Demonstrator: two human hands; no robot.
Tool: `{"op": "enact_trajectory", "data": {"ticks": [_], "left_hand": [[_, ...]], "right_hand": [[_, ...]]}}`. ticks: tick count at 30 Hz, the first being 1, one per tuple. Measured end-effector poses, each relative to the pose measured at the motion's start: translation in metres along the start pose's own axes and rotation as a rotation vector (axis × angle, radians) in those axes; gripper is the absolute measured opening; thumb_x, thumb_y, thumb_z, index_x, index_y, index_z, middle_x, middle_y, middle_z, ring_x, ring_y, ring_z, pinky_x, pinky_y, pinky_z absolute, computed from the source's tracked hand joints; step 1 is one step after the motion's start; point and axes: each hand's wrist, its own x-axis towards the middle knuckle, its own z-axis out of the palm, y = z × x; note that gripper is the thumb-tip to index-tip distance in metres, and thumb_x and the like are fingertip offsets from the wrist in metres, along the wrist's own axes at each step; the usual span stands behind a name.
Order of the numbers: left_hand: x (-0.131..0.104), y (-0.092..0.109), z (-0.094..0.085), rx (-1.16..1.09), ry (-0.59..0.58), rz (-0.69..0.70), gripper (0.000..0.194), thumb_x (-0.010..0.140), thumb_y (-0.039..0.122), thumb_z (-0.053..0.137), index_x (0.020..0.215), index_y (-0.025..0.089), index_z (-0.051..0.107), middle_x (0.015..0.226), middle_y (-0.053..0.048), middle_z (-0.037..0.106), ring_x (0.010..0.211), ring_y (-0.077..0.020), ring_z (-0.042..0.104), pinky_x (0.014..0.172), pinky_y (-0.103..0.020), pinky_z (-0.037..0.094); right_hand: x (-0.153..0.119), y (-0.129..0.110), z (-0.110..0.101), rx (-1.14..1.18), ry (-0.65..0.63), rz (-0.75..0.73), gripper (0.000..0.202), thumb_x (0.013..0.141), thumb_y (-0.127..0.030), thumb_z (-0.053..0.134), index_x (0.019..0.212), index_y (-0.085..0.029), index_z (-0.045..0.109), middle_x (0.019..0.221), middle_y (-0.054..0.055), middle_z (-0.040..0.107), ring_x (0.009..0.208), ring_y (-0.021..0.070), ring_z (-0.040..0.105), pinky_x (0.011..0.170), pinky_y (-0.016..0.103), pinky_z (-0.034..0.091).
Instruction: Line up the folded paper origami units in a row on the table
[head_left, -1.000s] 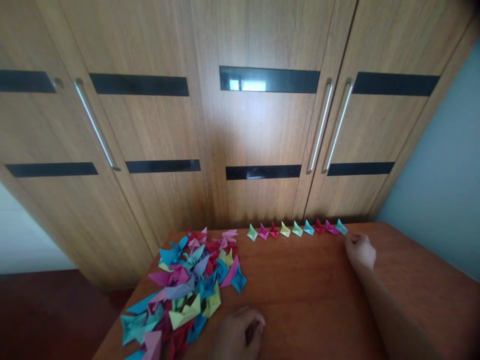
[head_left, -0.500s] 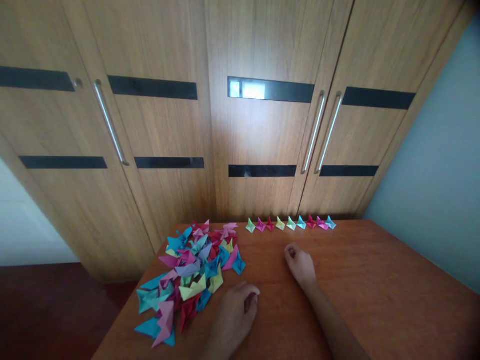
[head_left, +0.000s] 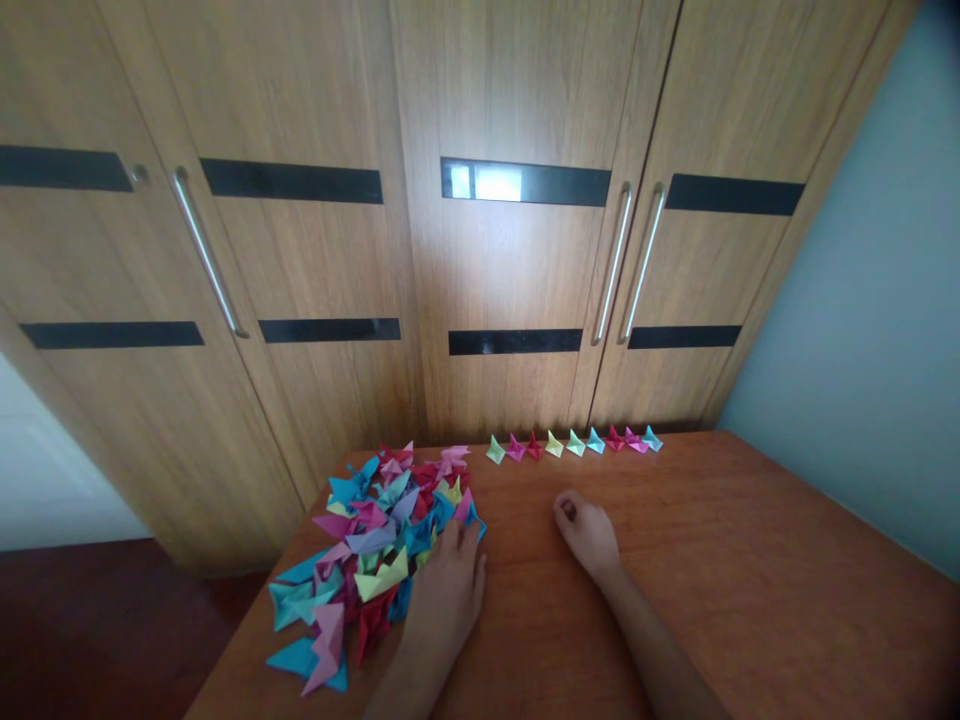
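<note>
A heap of folded paper pieces in many colours, with a pale yellow one [head_left: 382, 577] near its middle, lies on the left of the brown table [head_left: 720, 560]. My left hand [head_left: 448, 580] reaches over the heap's right edge, fingers apart, its fingertips by a pink piece [head_left: 463, 505] and a blue one; it covers part of the heap. My right hand [head_left: 586, 532] rests on the table right of the heap, fingers curled closed; whether anything is inside is hidden. Several small folded pieces, among them a yellow one [head_left: 554, 445], stand in a row along the table's back edge.
Wooden cupboard doors [head_left: 510, 265] with dark strips and metal handles rise directly behind the table. A pale blue wall [head_left: 847, 330] is on the right. Dark floor [head_left: 97, 620] shows at the left.
My left hand has moved forward and left from the bare table onto the heap, and its fingers have opened out. My right hand keeps its curled shape. The view has shifted slightly.
</note>
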Motion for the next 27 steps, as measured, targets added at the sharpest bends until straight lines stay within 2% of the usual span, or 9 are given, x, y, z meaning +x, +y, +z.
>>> {"op": "enact_trajectory", "data": {"ticks": [4, 9, 15, 19, 22, 25, 27], "left_hand": [[0.002, 0.001, 0.002, 0.050, -0.045, -0.024, 0.026, 0.086, 0.020, 0.041, 0.107, 0.022, 0.056, 0.109, -0.009, 0.054, 0.094, -0.0233, 0.058, 0.069, -0.030, 0.050], [0.002, -0.004, 0.007, -0.002, -0.014, 0.031, 0.025, 0.089, 0.018, 0.036, 0.094, 0.022, 0.061, 0.097, -0.007, 0.060, 0.092, -0.0215, 0.059, 0.077, -0.032, 0.048], [0.001, -0.004, 0.003, -0.113, 0.009, 0.058, 0.024, 0.087, 0.014, 0.039, 0.087, 0.022, 0.061, 0.091, -0.005, 0.061, 0.087, -0.0188, 0.060, 0.076, -0.029, 0.047], [0.000, -0.006, 0.007, -0.322, 0.067, 0.114, 0.022, 0.083, 0.012, 0.044, 0.089, 0.022, 0.063, 0.089, -0.004, 0.063, 0.085, -0.0172, 0.060, 0.078, -0.028, 0.047], [-0.001, -0.006, 0.011, -0.424, 0.077, 0.146, 0.023, 0.083, 0.012, 0.045, 0.089, 0.022, 0.064, 0.088, -0.004, 0.064, 0.084, -0.0170, 0.061, 0.078, -0.028, 0.048], [-0.002, -0.002, 0.011, -0.461, 0.051, 0.155, 0.025, 0.082, 0.010, 0.044, 0.090, 0.023, 0.065, 0.089, -0.003, 0.065, 0.084, -0.0167, 0.061, 0.077, -0.028, 0.048], [-0.003, 0.000, 0.010, -0.474, 0.037, 0.157, 0.026, 0.082, 0.009, 0.044, 0.091, 0.023, 0.065, 0.090, -0.003, 0.065, 0.084, -0.0165, 0.061, 0.077, -0.028, 0.049]], "right_hand": [[0.000, 0.000, -0.001, 0.006, -0.005, 0.000, 0.011, 0.078, -0.020, 0.049, 0.075, -0.024, 0.059, 0.066, -0.003, 0.063, 0.060, 0.0133, 0.057, 0.056, 0.021, 0.034], [-0.001, -0.003, -0.003, 0.011, -0.011, 0.003, 0.012, 0.078, -0.021, 0.048, 0.075, -0.024, 0.059, 0.065, -0.003, 0.063, 0.060, 0.0132, 0.057, 0.056, 0.021, 0.034], [-0.003, -0.003, -0.006, 0.087, -0.052, -0.024, 0.012, 0.079, -0.024, 0.049, 0.075, -0.023, 0.060, 0.067, -0.002, 0.062, 0.063, 0.0137, 0.057, 0.059, 0.022, 0.038], [-0.008, -0.009, -0.007, 0.371, -0.185, -0.139, 0.015, 0.079, -0.032, 0.052, 0.080, -0.021, 0.063, 0.069, -0.002, 0.060, 0.064, 0.0134, 0.055, 0.061, 0.023, 0.041], [-0.015, -0.021, -0.007, 0.600, -0.333, -0.152, 0.023, 0.077, -0.037, 0.059, 0.092, -0.019, 0.063, 0.070, -0.002, 0.059, 0.062, 0.0119, 0.053, 0.059, 0.022, 0.042], [-0.021, -0.033, -0.006, 0.701, -0.467, -0.168, 0.027, 0.074, -0.038, 0.065, 0.094, -0.019, 0.064, 0.071, -0.002, 0.060, 0.062, 0.0107, 0.053, 0.059, 0.021, 0.042], [-0.023, -0.038, -0.005, 0.689, -0.497, -0.188, 0.025, 0.074, -0.038, 0.065, 0.089, -0.018, 0.066, 0.069, -0.002, 0.060, 0.061, 0.0103, 0.052, 0.058, 0.021, 0.041]]}}
